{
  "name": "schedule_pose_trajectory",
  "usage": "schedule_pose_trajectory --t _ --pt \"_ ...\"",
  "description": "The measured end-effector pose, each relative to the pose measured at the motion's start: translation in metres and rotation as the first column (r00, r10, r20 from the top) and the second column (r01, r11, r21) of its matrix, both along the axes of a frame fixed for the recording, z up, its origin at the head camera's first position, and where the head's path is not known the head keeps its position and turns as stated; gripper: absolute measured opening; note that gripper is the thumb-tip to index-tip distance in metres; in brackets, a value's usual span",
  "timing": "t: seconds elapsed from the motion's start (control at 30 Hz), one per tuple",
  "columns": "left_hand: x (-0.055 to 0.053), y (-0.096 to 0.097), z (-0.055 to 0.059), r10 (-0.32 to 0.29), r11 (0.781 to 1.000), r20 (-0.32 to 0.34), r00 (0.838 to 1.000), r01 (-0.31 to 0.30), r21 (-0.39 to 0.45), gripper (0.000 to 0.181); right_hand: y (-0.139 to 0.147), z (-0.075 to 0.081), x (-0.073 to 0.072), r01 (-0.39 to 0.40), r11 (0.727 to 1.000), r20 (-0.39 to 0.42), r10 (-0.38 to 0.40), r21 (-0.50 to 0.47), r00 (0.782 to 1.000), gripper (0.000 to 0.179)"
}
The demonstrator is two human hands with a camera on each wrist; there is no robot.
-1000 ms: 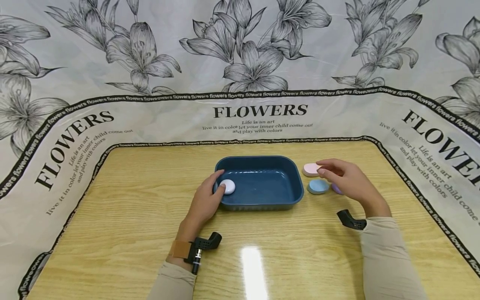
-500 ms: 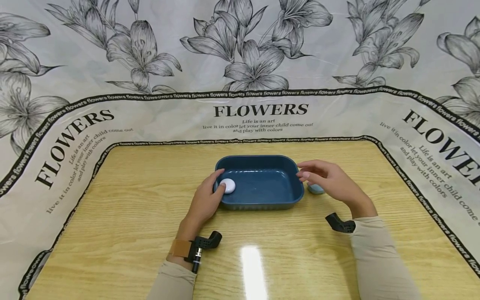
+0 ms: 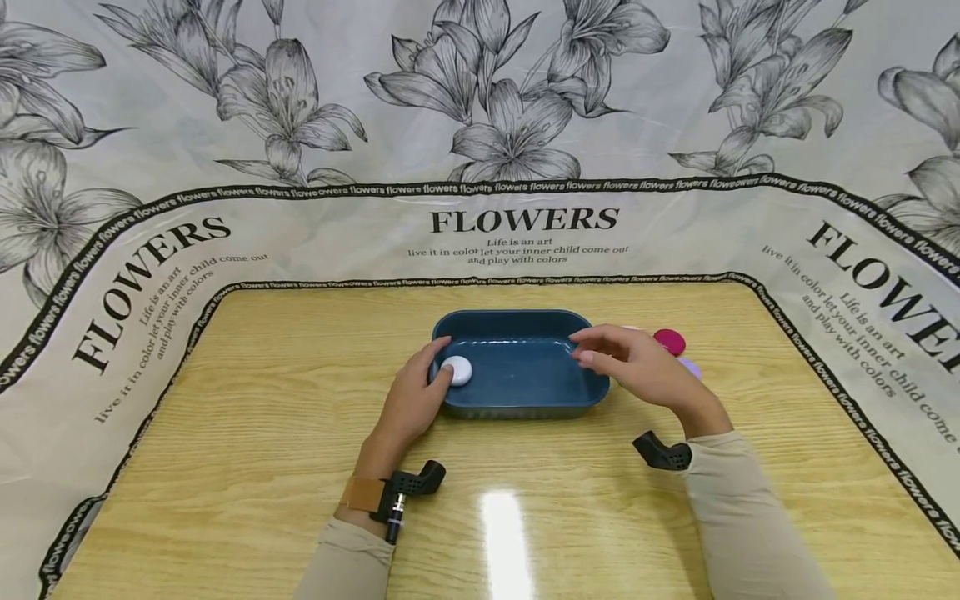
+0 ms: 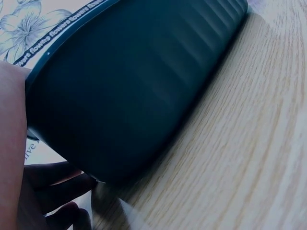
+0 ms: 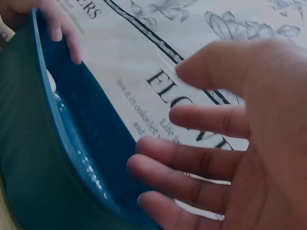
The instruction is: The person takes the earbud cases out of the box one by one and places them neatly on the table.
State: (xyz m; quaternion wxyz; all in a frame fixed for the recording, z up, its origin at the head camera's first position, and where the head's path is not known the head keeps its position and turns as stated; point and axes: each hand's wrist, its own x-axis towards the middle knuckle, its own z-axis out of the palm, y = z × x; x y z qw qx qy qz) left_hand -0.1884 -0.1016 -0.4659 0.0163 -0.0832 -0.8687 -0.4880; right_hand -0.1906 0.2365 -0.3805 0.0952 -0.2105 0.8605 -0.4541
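Observation:
A dark blue rectangular basin (image 3: 517,379) sits on the table. My left hand (image 3: 408,387) grips its left end, thumb over the rim; in the left wrist view, some fingers (image 4: 64,184) curl by the lower outer corner of the basin (image 4: 129,96). Inside, right by that thumb, lies a smooth white rounded piece (image 3: 459,370). My right hand (image 3: 637,365) hovers over the basin's right rim. Its fingers are loosely extended and apart in the right wrist view, and the palm (image 5: 259,158) holds nothing.
Right of the basin, partly behind the right hand, lie a crimson round piece (image 3: 670,342), a lavender piece (image 3: 691,367) and a sliver of a pale pink one (image 3: 632,327). A flower-printed cloth (image 3: 322,242) borders the wooden table (image 3: 262,417) at the back and sides.
My right hand has moved left from above the coloured pieces to over the basin's right rim. The crimson piece now shows; the light blue one is hidden. The left hand stays put.

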Motion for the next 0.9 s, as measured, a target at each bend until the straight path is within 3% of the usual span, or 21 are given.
schedule_pose_trajectory --t 0.27,0.5,0.7,0.9 --pt "0.001 -0.002 -0.002 0.0 1.0 -0.004 1.0 0.0 0.001 0.049 -0.023 0.001 -0.01 -0.006 0.993 -0.042 0.011 0.116 0.999 0.038" --pt "-0.001 0.0 0.0 0.001 1.0 -0.023 1.0 -0.001 -0.003 0.049 -0.033 0.009 -0.014 -0.022 0.991 -0.059 0.029 0.13 0.998 0.04" --pt "0.0 0.001 0.001 0.006 1.0 -0.008 1.0 -0.006 0.002 0.048 -0.043 0.02 -0.021 -0.103 0.97 -0.055 0.118 0.222 0.992 0.043" --pt "0.0 0.002 0.0 0.016 1.0 -0.014 1.0 -0.016 0.006 0.046 -0.053 0.03 -0.033 -0.218 0.933 0.001 0.227 0.286 0.974 0.049"
